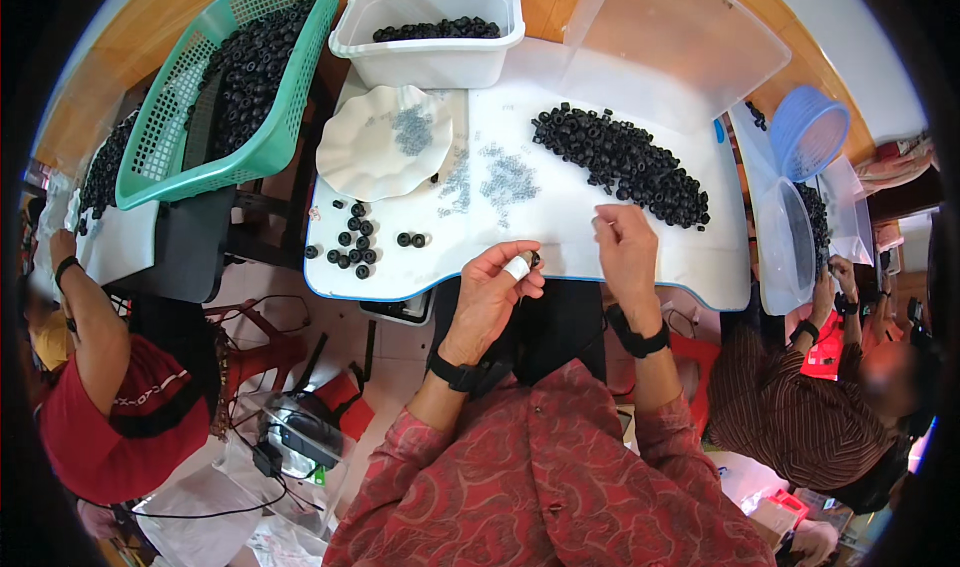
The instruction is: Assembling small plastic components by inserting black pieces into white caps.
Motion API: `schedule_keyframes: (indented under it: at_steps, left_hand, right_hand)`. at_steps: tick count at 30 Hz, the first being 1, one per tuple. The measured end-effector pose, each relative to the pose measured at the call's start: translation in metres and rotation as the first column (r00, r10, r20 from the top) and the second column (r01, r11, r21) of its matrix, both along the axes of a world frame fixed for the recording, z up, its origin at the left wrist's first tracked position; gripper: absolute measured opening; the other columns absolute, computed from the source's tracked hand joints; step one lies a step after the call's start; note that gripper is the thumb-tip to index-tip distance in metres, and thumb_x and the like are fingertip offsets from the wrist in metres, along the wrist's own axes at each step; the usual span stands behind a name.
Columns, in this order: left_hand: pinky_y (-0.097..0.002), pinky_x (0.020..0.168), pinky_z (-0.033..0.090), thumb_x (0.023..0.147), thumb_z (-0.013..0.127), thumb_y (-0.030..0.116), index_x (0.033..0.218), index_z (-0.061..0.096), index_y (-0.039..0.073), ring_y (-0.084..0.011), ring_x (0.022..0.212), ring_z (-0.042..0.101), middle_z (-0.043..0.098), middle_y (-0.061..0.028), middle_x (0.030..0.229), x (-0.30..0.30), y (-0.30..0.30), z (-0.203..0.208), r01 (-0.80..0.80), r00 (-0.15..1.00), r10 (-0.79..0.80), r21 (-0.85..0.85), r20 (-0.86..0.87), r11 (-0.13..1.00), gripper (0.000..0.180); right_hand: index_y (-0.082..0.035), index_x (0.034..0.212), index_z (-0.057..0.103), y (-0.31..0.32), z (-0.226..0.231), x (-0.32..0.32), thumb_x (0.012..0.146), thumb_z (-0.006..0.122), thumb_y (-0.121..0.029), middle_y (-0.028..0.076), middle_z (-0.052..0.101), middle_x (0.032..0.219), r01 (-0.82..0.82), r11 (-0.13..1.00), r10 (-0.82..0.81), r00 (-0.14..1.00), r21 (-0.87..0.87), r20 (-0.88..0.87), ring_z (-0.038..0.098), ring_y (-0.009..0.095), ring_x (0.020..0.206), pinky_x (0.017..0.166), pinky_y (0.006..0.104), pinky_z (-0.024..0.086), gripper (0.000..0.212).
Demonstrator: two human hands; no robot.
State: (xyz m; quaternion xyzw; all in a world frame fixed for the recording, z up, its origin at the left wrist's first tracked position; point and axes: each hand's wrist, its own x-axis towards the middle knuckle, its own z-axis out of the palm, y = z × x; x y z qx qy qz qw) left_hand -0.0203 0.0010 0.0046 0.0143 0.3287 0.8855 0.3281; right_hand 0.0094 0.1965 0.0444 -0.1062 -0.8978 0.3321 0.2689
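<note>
Red shirt (540, 457) filled the bottom of my feed, with two black wristbands (640, 337) above it. Just past the table's curved front edge, the left hand (490, 297) was mostly curled, thumb and fingers pinching one small white piece (518, 266) with a dark bit (535, 259) at its tip. The right hand (628, 257) was half closed, fingertips drawn toward the thumb; I could not tell whether it held anything.

On the white table (440, 257), I counted about a dozen loose black rings (355, 239) at the left, plus one pair (411, 240) nearer the hands. Two patches of clear bits (510, 175) lay in the middle; a third sat on the single scalloped plate (345, 162). One black heap (620, 167) blocked the way beyond the right hand, and one clear panel (690, 27) rose behind it. One white tub (430, 67) and one green basket (225, 175), both part-filled with black pieces, stood at the far left. Two co-workers (790, 417) flanked me, one per side.
</note>
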Motion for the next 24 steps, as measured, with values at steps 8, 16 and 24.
schedule_keyframes:
  at_steps: [8,16,24]
  left_hand:
    - [-0.0273,0.068,0.055,0.094,0.054,0.005,0.115,0.06,-0.003,-0.0152,0.075,0.065,0.065,-0.0128,0.095,-0.001,-0.001,-0.002,0.009,1.0,-0.009,-0.018,0.011,1.0,0.023]
    - [-0.0279,0.07,0.056,0.094,0.054,0.005,0.116,0.06,-0.003,-0.0159,0.077,0.066,0.065,-0.013,0.097,-0.001,-0.001,-0.005,0.01,1.0,-0.01,-0.007,0.005,1.0,0.024]
    - [-0.0287,0.071,0.056,0.094,0.054,0.005,0.116,0.059,-0.002,-0.0163,0.077,0.066,0.065,-0.0133,0.098,-0.001,-0.001,-0.005,0.011,1.0,-0.011,-0.016,0.009,1.0,0.024]
  right_hand:
    - [-0.002,0.098,0.065,0.038,-0.022,-0.018,0.081,0.065,-0.001,0.013,0.059,0.086,0.098,0.955,-0.138,0.982,0.28,0.129,0.061,0.022,0.068,0.062,0.0322,0.05,0.018]
    - [-0.002,0.091,0.064,0.041,-0.017,-0.022,0.08,0.063,0.0,0.015,0.06,0.081,0.08,0.991,-0.09,0.992,0.105,0.092,0.061,0.028,0.072,0.064,0.0366,0.05,0.012]
    - [-0.004,0.091,0.065,0.035,-0.018,-0.028,0.08,0.064,-0.001,0.013,0.059,0.079,0.065,0.965,-0.082,0.995,0.256,0.057,0.059,0.025,0.068,0.061,0.0347,0.049,0.011]
